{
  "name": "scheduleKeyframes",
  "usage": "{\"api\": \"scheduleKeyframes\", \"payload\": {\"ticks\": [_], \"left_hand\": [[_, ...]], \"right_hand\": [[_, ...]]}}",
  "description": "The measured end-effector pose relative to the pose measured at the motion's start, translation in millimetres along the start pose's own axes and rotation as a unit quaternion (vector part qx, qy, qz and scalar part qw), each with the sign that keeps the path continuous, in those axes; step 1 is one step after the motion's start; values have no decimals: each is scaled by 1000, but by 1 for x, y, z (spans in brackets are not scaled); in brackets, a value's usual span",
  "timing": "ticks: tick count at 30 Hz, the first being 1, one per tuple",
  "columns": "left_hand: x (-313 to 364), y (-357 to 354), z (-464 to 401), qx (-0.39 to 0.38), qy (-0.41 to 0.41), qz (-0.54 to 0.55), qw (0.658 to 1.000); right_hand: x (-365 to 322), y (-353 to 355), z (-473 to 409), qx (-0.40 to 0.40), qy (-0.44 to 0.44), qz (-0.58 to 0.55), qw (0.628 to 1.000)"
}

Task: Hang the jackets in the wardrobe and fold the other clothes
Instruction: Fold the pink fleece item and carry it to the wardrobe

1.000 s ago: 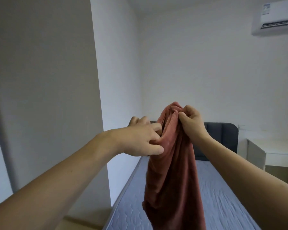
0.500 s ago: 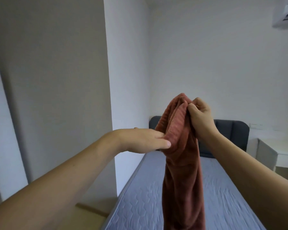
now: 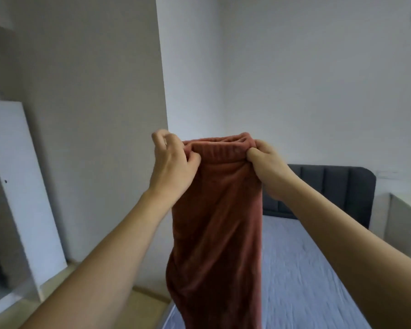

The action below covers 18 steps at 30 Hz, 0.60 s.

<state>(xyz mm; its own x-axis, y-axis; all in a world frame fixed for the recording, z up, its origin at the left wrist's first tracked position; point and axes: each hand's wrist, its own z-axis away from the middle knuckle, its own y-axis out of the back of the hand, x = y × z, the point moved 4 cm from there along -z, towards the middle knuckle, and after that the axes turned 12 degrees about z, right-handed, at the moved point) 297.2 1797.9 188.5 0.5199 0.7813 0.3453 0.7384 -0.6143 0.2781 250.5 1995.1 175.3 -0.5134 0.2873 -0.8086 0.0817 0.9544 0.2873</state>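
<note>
Both hands hold a rust-red ribbed garment (image 3: 215, 217) up in front of the person, over the near end of the bed (image 3: 306, 269). The left hand (image 3: 172, 167) grips its top left corner, thumb and curled fingers (image 3: 163, 141) pinching the bunched edge. The right hand (image 3: 268, 167) grips the top right corner the same way, thumb pressed into the cloth and the other fingers wrapped behind it. The top edge is stretched between the two hands and the rest hangs straight down, its lower end running out of the bottom of the picture. What kind of garment it is cannot be told.

The hanging cloth blocks the middle of the bed and the left part of the dark padded headboard (image 3: 337, 188), which stands against the far white wall (image 3: 282, 79). The bed has a grey-blue quilted mattress cover. To the right of the headboard stands a white bench (image 3: 403, 217), only partly in view. On the left a wall corner (image 3: 163, 91) juts out beside the bed, and further left a white panel (image 3: 22, 174) leans or stands open, with a dark opening at the far left edge. A strip of pale floor (image 3: 142, 307) shows between the panel and the bed.
</note>
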Motion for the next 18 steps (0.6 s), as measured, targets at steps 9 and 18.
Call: {"api": "scheduleKeyframes", "payload": {"ticks": [9,18], "left_hand": [[-40,-27,3,-250,400,303,828],[-45,-117,86,-259,460,488,695]], "right_hand": [[35,-6,24,-35,-172,-96,980],[80,28,25,11,-183,-31,983]]}}
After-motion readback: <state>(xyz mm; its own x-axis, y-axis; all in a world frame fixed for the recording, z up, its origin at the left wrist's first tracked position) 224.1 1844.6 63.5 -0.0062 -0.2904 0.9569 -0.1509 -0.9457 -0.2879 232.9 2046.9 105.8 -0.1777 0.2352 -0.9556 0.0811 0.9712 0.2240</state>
